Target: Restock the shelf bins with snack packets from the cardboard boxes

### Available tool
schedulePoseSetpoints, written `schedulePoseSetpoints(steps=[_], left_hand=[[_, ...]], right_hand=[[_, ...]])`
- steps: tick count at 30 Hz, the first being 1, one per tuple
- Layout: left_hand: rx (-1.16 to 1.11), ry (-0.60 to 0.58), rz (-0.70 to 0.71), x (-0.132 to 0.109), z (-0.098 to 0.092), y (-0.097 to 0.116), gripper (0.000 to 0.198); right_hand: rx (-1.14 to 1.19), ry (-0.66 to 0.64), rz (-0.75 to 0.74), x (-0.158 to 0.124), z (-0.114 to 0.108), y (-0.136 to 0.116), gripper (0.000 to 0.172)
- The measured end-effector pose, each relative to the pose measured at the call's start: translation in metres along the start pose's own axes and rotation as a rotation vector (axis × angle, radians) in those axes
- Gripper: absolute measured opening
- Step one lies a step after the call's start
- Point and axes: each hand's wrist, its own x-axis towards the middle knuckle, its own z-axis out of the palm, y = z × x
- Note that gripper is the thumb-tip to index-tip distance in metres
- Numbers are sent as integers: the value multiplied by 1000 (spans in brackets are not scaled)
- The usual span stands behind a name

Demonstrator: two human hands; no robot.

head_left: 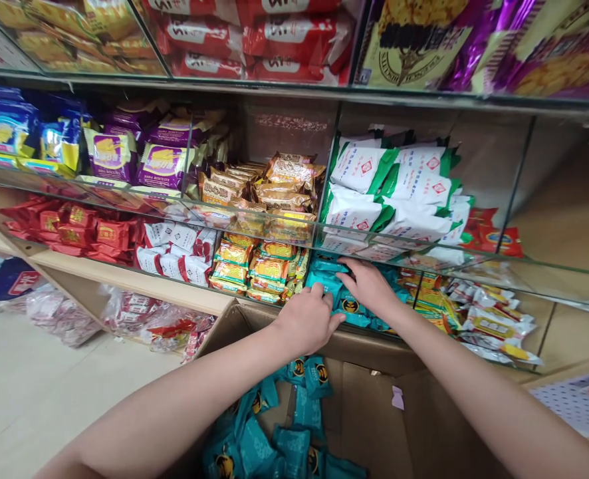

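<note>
Both hands are at a low shelf compartment of small teal snack packets point(352, 306) with a round black-and-yellow emblem. My left hand point(309, 319) is at its front edge, fingers curled down against the packets and thumb sticking out to the right; whatever lies under the fingers is hidden. On the right, my right hand point(371, 286) rests over the same packets with its fingers stretched apart and fingertips touching the pile. Below my arms stands an open cardboard box point(374, 352), with several more loose teal packets point(259, 446) inside, mostly to the left.
A glass shelf edge point(284, 229) runs just above my hands. Beside the teal pile lie yellow-green packets point(267, 266) and white-wrapped snacks point(498, 319). Above are white-and-green packets point(404, 179). Bagged goods point(139, 313) sit beneath the shelf, near the floor point(40, 399).
</note>
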Motion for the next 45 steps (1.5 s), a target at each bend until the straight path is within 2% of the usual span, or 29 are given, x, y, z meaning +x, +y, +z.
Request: schedulePoseSetpoints(steps=[5, 8, 11, 13, 15, 18, 20, 25, 27, 35, 38, 42, 45], left_hand=[[21, -21, -17, -1, 1, 1, 52], [31, -10, -23, -2, 2, 1, 50], [36, 4, -34, -3, 3, 2, 49], [35, 2, -39, -3, 4, 4, 47], [32, -5, -44, -3, 4, 5, 45], [23, -4, -54, -2, 3, 5, 44], [12, 1, -57, -2, 3, 5, 44], [13, 22, -30, -1, 4, 1, 41], [25, 62, -4, -1, 6, 0, 43], [44, 112, 2, 1, 13, -1, 49], [48, 108, -8, 1, 14, 0, 49], [50, 102, -22, 1, 15, 1, 49], [39, 93, -32, 0, 15, 2, 48]], right_hand=[[-25, 131, 3, -1, 3, 5, 22], [-19, 259, -80, -18, -4, 7, 23], [2, 338, -137, -42, -21, 7, 26], [-6, 303, -94, -55, -34, 8, 27], [-6, 186, -15, -64, -42, 10, 28], [-7, -23, 71, -68, -41, 12, 29], [-57, -83, 86, -66, -34, 12, 31], [-368, -72, 61, -62, -22, 7, 34], [-414, -94, 61, -61, -21, 7, 33], [-417, -140, 109, -58, -21, 6, 31], [-371, -99, 80, -56, -28, 0, 30], [-237, 27, -42, -36, -29, -10, 31], [-124, -48, -47, -12, -21, -14, 32]])
